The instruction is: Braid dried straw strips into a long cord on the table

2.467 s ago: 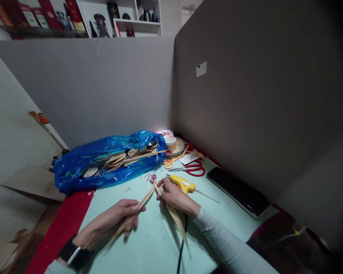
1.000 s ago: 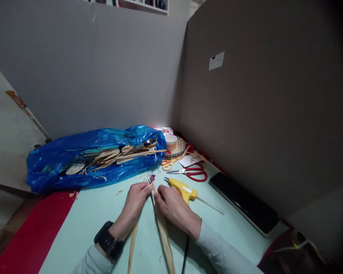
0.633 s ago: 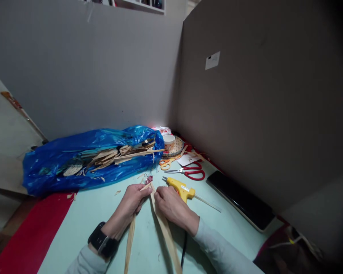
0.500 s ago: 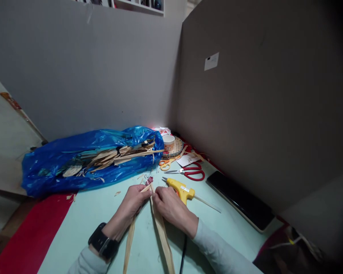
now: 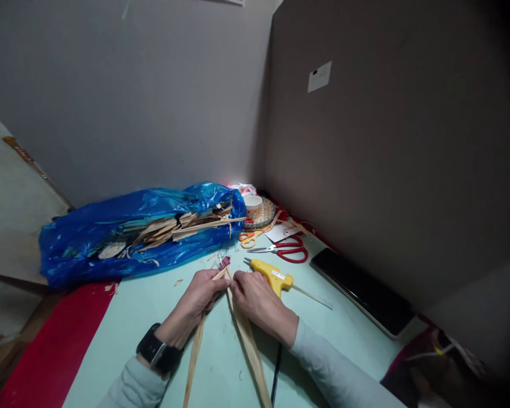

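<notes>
My left hand (image 5: 201, 292), with a black watch on its wrist, pinches a pale dried-leaf strip (image 5: 192, 360) whose tail hangs toward the near edge. Close beside it, the bent fingers of my right hand (image 5: 255, 296) are closed on a wider dried-leaf strip (image 5: 250, 347). Both strips meet between my fingertips. A dark red binder clip (image 5: 225, 262) lies just beyond the fingertips, where the strips come together; my fingers partly hide that spot, so I cannot tell whether it grips them.
To the right are a yellow glue gun (image 5: 272, 274), red-handled scissors (image 5: 289, 249) and a dark phone-like slab (image 5: 363, 290). Orange-handled scissors (image 5: 249, 240), a paper cup (image 5: 253, 207) and a woven tray (image 5: 268, 211) stand farther back. A blue plastic bag (image 5: 80, 241) holds dried strips.
The view has tilted slightly down and shifted, so everything sits a little differently in frame. Both hands keep their pinch on the strips, with hardly any movement between them.
</notes>
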Demonstrator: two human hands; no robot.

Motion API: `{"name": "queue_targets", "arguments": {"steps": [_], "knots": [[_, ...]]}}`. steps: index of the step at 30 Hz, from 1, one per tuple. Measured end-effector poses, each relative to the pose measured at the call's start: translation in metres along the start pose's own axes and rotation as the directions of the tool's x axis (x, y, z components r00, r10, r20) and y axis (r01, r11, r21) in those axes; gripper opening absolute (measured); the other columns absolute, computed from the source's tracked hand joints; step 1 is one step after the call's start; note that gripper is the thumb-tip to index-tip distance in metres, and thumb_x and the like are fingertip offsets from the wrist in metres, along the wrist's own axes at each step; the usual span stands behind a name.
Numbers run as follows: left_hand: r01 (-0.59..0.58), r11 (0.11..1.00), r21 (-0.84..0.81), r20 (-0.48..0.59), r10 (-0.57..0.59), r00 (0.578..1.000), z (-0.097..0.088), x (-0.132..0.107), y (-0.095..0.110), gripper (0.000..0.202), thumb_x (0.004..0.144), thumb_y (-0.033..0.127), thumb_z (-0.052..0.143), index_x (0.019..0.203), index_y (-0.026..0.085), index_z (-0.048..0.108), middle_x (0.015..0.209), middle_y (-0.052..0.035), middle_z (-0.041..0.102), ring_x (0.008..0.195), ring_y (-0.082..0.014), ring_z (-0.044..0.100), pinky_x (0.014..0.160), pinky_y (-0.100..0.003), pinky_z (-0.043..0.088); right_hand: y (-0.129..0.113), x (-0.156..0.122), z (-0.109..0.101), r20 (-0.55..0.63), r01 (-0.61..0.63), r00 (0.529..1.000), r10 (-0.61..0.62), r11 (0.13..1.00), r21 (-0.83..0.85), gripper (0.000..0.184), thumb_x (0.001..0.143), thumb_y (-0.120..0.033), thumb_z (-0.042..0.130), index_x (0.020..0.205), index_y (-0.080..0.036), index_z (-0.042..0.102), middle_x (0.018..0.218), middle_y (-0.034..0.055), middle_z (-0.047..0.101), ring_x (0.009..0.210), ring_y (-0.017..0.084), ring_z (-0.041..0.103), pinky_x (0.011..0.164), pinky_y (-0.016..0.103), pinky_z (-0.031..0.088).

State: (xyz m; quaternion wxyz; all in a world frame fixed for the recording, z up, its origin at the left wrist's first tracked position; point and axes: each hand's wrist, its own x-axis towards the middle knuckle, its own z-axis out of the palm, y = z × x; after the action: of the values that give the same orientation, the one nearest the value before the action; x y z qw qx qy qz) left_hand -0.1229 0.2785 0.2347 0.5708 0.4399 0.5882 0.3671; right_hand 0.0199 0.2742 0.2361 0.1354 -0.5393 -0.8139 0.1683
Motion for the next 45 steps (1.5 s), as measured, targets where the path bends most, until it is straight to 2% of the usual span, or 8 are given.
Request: {"name": "queue_targets", "arguments": {"steps": [8, 16, 27, 36, 43, 45], "knots": [[-0.016, 0.999, 0.049, 0.035, 0.014, 0.999, 0.000, 0.001, -0.002, 0.023, 0.061, 0.029, 0.064, 0.055, 0.022, 0.043, 0.036, 0.0128, 0.032, 0.031, -0.0029, 0.020, 0.034, -0.020, 0.010, -0.002, -0.001, 0.000, 0.009, -0.024, 1.000, 0.024, 1.000, 0.001, 0.030, 0.095, -0.027, 0.039, 0.087, -0.014, 0.065, 0.087, 0.0123, 0.071, 0.083, 0.021, 0.064, 0.062, 0.029, 0.031], [-0.036, 0.998, 0.048, 0.057, 0.033, 0.998, 0.004, -0.004, 0.004, 0.021, 0.056, 0.025, 0.065, 0.055, 0.020, 0.045, 0.041, 0.0111, 0.037, 0.039, -0.0045, 0.025, 0.040, -0.021, 0.014, -0.001, 0.002, 0.005, 0.003, -0.035, 0.999, 0.035, 0.999, -0.002, 0.026, 0.091, -0.026, 0.042, 0.088, -0.014, 0.065, 0.087, 0.0119, 0.071, 0.083, 0.022, 0.065, 0.060, 0.029, 0.030], [-0.088, 0.993, 0.075, 0.087, 0.081, 0.993, 0.003, 0.001, 0.000, 0.021, 0.059, 0.028, 0.063, 0.054, 0.021, 0.043, 0.044, 0.0110, 0.035, 0.043, -0.0057, 0.021, 0.044, -0.022, 0.013, -0.006, 0.004, 0.005, -0.015, -0.065, 0.998, 0.064, 0.997, -0.037, 0.025, 0.087, -0.026, 0.046, 0.088, -0.014, 0.068, 0.086, 0.0133, 0.072, 0.078, 0.024, 0.066, 0.061, 0.029, 0.036], [-0.164, 0.983, 0.088, 0.165, 0.148, 0.975, -0.002, 0.011, -0.008, 0.017, 0.055, 0.026, 0.063, 0.055, 0.018, 0.049, 0.054, 0.0061, 0.043, 0.057, -0.0105, 0.033, 0.053, -0.023, 0.026, -0.012, 0.002, 0.007, -0.057, -0.071, 0.996, 0.068, 0.995, -0.064, 0.023, 0.085, -0.022, 0.047, 0.094, -0.014, 0.065, 0.091, 0.0127, 0.072, 0.080, 0.024, 0.067, 0.061, 0.030, 0.036], [-0.121, 0.987, 0.102, 0.109, 0.110, 0.988, -0.002, 0.011, -0.013, 0.021, 0.057, 0.030, 0.063, 0.056, 0.020, 0.045, 0.050, 0.0081, 0.040, 0.050, -0.0086, 0.029, 0.049, -0.023, 0.022, -0.011, -0.001, 0.004, -0.049, -0.045, 0.998, 0.043, 0.998, -0.043, 0.019, 0.086, -0.022, 0.045, 0.092, -0.015, 0.063, 0.086, 0.0108, 0.071, 0.074, 0.021, 0.065, 0.058, 0.030, 0.031], [-0.116, 0.986, 0.120, 0.085, 0.107, 0.991, -0.002, 0.012, -0.014, 0.022, 0.058, 0.030, 0.063, 0.056, 0.020, 0.044, 0.048, 0.0091, 0.037, 0.048, -0.0080, 0.027, 0.047, -0.023, 0.019, -0.007, 0.000, -0.001, -0.070, -0.058, 0.996, 0.060, 0.998, 0.030, 0.020, 0.088, -0.022, 0.044, 0.089, -0.015, 0.062, 0.081, 0.0102, 0.069, 0.070, 0.020, 0.062, 0.057, 0.029, 0.029]]}}
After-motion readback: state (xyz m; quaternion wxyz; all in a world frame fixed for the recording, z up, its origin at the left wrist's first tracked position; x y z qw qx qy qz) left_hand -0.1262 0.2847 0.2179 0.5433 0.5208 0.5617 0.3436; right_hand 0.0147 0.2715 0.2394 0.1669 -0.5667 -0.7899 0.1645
